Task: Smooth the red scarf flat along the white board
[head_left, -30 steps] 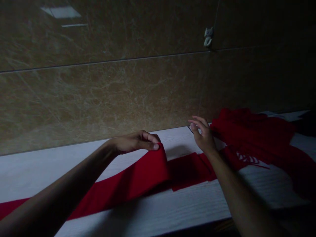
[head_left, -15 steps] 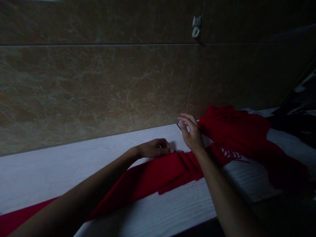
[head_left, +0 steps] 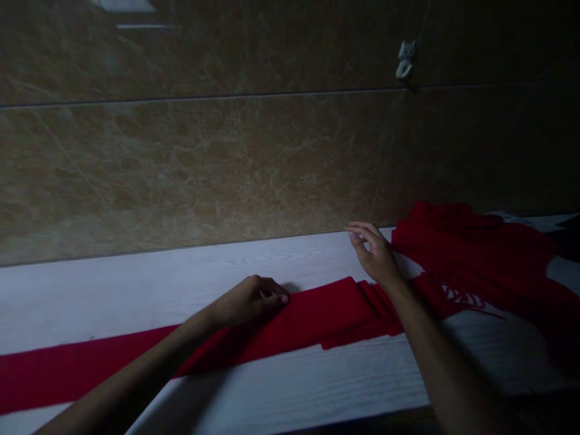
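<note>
A long strip of red fabric (head_left: 317, 314) lies along the white wood-grain surface, with layered folds at its right end. My left hand (head_left: 254, 299) is at the strip's far edge, thumb and fingertips pinched together on the cloth; part of the grip is hidden. Just beyond the folded end, my right hand (head_left: 374, 254) hovers with fingers stretched out and nothing in them. Right of that hand, a heap of red fabric (head_left: 480, 248) lies crumpled against the wall.
A brown marbled tile wall (head_left: 217, 169) borders the far side of the white surface (head_left: 136, 266). A small white cat-shaped hook (head_left: 406, 59) is fixed on it. A dark item (head_left: 568, 238) lies at the far right edge. The light is dim.
My left hand has slid left along the strip's far edge, away from the folded end. The strip's left part lies flatter. The view has shifted left; my right hand remains open near the folds.
</note>
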`<state>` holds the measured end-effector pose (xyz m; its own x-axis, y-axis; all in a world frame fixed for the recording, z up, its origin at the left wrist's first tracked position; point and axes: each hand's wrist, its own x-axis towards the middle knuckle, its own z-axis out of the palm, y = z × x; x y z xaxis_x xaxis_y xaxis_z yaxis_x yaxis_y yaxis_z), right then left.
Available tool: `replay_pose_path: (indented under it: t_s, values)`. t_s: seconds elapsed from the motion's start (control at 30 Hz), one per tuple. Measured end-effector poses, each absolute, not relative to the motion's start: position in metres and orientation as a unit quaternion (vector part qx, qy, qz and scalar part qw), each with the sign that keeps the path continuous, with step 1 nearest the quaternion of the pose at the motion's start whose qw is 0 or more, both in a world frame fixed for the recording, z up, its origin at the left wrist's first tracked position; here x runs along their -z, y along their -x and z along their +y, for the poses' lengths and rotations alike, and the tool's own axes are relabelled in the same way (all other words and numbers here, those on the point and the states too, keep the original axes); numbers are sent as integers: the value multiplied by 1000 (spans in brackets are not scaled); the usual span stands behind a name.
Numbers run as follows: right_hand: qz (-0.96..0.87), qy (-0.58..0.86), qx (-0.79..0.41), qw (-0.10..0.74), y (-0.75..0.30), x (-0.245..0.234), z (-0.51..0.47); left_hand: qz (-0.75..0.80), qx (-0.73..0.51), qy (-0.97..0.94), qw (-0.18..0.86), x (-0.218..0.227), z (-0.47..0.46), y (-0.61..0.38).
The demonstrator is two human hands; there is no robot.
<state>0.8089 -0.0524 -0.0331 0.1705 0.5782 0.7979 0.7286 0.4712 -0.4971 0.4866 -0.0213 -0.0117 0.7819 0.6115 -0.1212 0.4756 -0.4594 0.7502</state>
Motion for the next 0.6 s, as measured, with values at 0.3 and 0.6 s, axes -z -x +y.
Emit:
replay_pose_path:
  t_s: [0.3, 0.6]
  values:
    - [-642, 524, 57, 556, -809, 39, -49, 268, -150, -849, 431, 18, -25, -479]
    - [-644, 530, 46, 549, -810, 44, -46, 317, -155, -790, 501, 32, -18, -483]
